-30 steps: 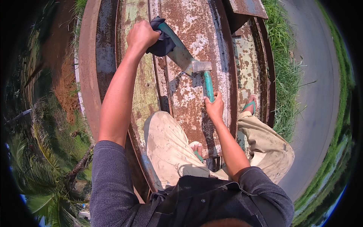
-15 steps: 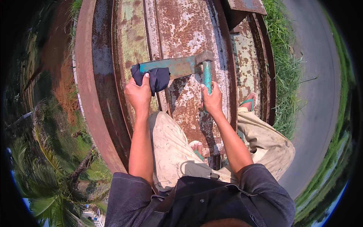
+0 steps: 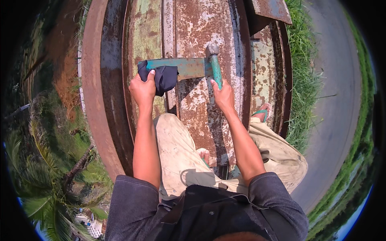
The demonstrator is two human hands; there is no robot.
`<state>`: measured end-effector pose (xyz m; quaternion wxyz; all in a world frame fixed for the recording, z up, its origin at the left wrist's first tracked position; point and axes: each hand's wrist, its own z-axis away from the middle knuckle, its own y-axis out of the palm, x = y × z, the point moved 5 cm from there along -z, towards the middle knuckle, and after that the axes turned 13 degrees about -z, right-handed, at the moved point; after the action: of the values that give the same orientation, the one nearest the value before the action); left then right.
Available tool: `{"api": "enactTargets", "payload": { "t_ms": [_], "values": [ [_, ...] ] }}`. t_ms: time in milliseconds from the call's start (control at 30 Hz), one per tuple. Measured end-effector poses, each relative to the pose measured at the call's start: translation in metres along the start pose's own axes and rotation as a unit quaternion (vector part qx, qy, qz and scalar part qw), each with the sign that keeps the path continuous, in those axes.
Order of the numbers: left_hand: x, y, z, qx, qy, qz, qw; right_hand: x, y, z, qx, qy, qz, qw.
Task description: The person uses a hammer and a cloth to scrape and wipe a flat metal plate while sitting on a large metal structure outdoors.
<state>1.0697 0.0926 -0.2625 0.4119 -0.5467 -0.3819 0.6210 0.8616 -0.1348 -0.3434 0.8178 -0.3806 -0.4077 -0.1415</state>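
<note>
My left hand point(image 3: 142, 86) is closed around a folded dark cloth point(image 3: 165, 79), its thumb pressed on top. The cloth wraps the left end of a flat metal plate point(image 3: 189, 67) with worn teal paint and rust, held level above the rusty beams. Gripped in my right hand point(image 3: 224, 96) is a hammer point(image 3: 216, 71) with a chipped teal handle and a grey metal head. The hammer stands nearly upright in the picture at the plate's right end, its head just beyond the plate's far edge. Whether hammer and plate touch, I cannot tell.
Rusty, paint-flaked steel beams point(image 3: 205, 28) run lengthwise beneath me. A raised steel piece point(image 3: 271, 10) juts out at the far right. My sandalled foot point(image 3: 263, 112) rests on the right-hand beam. Grass point(image 3: 299, 80) and a paved road point(image 3: 335, 80) lie to the right.
The hammer has turned in my right hand, its head now pointing farther away and slightly left. My right hand has moved a little away from me. The cloth stays on the plate.
</note>
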Motion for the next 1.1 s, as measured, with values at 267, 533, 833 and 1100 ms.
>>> {"api": "enactTargets", "payload": {
  "t_ms": [267,533,833,1100],
  "values": [
    [0.023,0.016,-0.006,-0.01,0.001,0.037,0.999,0.098,-0.063,0.016,-0.132,-0.283,-0.53,0.789],
    [0.007,0.017,0.009,0.002,0.02,0.026,0.999,-0.046,0.012,-0.001,0.0,-0.001,-0.042,0.999],
    [-0.029,-0.001,0.01,-0.03,0.043,0.001,0.999,0.102,-0.077,-0.01,-0.167,-0.309,-0.522,0.778],
    [-0.01,0.007,0.007,-0.046,0.027,-0.015,0.998,-0.021,-0.004,0.012,-0.007,-0.042,-0.031,0.999]
  ]
}}
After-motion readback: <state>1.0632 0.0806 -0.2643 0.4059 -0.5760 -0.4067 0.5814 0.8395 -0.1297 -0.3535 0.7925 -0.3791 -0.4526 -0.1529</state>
